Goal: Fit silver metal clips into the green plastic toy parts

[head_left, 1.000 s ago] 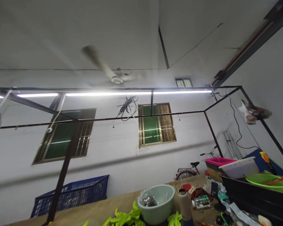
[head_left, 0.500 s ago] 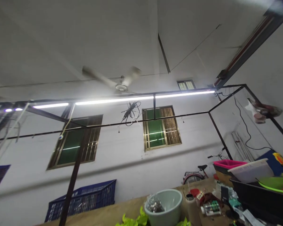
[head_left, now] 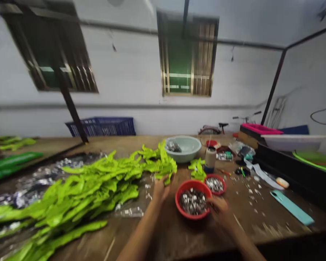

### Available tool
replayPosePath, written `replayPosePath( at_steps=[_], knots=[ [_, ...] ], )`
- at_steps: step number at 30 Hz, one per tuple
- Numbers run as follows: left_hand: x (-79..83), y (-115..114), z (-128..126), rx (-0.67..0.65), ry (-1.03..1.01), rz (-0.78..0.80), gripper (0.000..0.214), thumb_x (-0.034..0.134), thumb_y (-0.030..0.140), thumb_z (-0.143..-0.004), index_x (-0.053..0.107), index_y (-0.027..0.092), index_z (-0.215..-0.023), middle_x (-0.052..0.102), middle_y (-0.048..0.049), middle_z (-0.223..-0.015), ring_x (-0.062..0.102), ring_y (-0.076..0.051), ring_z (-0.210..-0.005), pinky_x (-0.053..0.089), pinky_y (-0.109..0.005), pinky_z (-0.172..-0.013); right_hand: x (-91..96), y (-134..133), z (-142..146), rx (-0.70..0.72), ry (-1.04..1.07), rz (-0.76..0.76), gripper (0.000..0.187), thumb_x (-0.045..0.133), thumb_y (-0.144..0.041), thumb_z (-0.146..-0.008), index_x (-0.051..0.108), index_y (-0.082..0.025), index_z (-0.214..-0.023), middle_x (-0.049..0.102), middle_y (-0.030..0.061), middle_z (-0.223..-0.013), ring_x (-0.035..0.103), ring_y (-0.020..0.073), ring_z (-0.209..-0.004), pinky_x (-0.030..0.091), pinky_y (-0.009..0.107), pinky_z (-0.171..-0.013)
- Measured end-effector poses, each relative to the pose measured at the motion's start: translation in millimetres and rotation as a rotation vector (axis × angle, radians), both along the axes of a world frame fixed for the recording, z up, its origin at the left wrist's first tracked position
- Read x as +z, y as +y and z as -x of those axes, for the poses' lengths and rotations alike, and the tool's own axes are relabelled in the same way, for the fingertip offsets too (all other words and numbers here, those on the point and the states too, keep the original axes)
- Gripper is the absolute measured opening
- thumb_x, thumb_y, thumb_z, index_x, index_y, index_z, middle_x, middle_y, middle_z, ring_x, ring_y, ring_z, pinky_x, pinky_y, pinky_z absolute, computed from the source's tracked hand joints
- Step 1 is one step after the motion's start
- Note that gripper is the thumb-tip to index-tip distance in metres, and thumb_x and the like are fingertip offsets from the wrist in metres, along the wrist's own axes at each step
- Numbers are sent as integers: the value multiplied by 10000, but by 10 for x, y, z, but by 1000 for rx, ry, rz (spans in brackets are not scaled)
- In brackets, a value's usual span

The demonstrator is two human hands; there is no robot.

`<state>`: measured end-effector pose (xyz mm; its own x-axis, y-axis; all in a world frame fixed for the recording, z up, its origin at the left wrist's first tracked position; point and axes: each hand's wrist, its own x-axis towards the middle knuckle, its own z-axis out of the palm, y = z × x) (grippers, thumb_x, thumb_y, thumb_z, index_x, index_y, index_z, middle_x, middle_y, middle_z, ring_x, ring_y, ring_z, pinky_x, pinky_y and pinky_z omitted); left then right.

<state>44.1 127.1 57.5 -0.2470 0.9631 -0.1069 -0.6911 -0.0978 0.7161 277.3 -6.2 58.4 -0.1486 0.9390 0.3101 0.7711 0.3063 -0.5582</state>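
My left hand (head_left: 159, 189) is at the right end of a spread heap of flat lime-green pieces (head_left: 89, 181). Its fingers close on the edge of one lime-green piece (head_left: 165, 169), though blur softens the detail. By the right rim of a red bowl (head_left: 193, 216) is my right hand (head_left: 219, 209), its fingertips at the small shiny metal parts (head_left: 192, 201) inside. Blur hides whether those fingers hold a part. A smaller red bowl (head_left: 225, 188) with silvery bits stands just behind.
Behind stands a pale basin (head_left: 191, 146) holding a bag of metal parts. A bottle (head_left: 210, 159) is beside it. To the right lie a turquoise phone (head_left: 292, 207), scattered bits and a black tray (head_left: 271, 166). A dark frame post (head_left: 70, 105) rises at left.
The view has swung down from the ceiling and fan to the tabletop. Both hands, the green heap and the red bowls have come into sight.
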Motion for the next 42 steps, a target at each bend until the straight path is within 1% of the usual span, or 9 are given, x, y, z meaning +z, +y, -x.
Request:
replayPosePath(
  at_steps=[2,8,12,17,24,29,34,38,42],
  knots=[
    [-24,95,-152,-94,-39,33,392,740,11,-875,726,150,-1241,815,-56,-1132,787,-181,-953,697,-339,-871,-54,214,3,63,-138,192,289,688,-5,-973,843,-231,-1065,860,101,-1194,828,268,-1159,666,410,-1071],
    [-463,295,-238,-250,-177,81,482,733,91,-683,712,281,-1126,834,-17,-1031,730,-285,-1341,623,-454,-1194,-280,1020,135,266,-412,513,307,808,-68,-914,825,-137,-1212,831,218,-1285,774,380,-1271,557,457,-1141],
    [-541,225,-178,-356,-206,-81,510,716,259,-664,704,341,-1167,828,29,-988,536,-300,-1560,472,-557,-1346,-219,1192,108,365,-473,511,195,710,-68,-940,809,-157,-1083,844,150,-1144,768,310,-1134,539,398,-1029],
    [-419,39,-250,-396,-186,-129,480,611,201,-717,690,287,-1183,827,-49,-1187,689,-324,-1427,584,-569,-1224,-262,1339,-206,366,-158,354,157,700,-112,-868,784,-186,-978,826,60,-1025,720,211,-932,540,356,-939],
    [-465,-85,-413,-331,-11,-62,773,729,26,-603,574,365,-1281,769,11,-1174,744,-264,-1292,554,-441,-1271,-521,1335,-290,350,389,127,141,758,-349,-926,761,-224,-992,787,-3,-937,718,146,-864,591,325,-868],
    [-523,-132,-468,-365,17,-146,849,789,64,-535,526,336,-1295,710,-5,-1103,744,-323,-1284,607,-470,-1167,-525,1226,-100,354,645,145,396,858,-620,-925,724,-251,-975,762,-17,-921,762,138,-853,661,320,-842],
    [-507,-201,-532,-425,-25,-237,621,824,287,-643,522,307,-1185,725,-24,-1093,769,-296,-1170,652,-391,-951,-498,1158,8,304,648,-50,410,867,-656,-911,723,-273,-891,749,-1,-973,767,175,-1036,653,413,-1056],
    [-577,-221,-586,-450,47,-257,678,821,166,-577,493,309,-1153,648,20,-1015,711,-204,-909,576,-314,-776,-477,1115,23,203,632,-44,405,886,-639,-896,722,-269,-876,721,-15,-879,743,152,-867,678,368,-918],
    [-740,-200,-589,-451,175,-280,703,881,165,-613,509,313,-1191,623,-9,-1106,704,-221,-979,594,-334,-851,-490,1047,68,153,716,56,395,886,-618,-904,717,-261,-930,718,-22,-880,741,144,-791,690,343,-812]
  ],
)
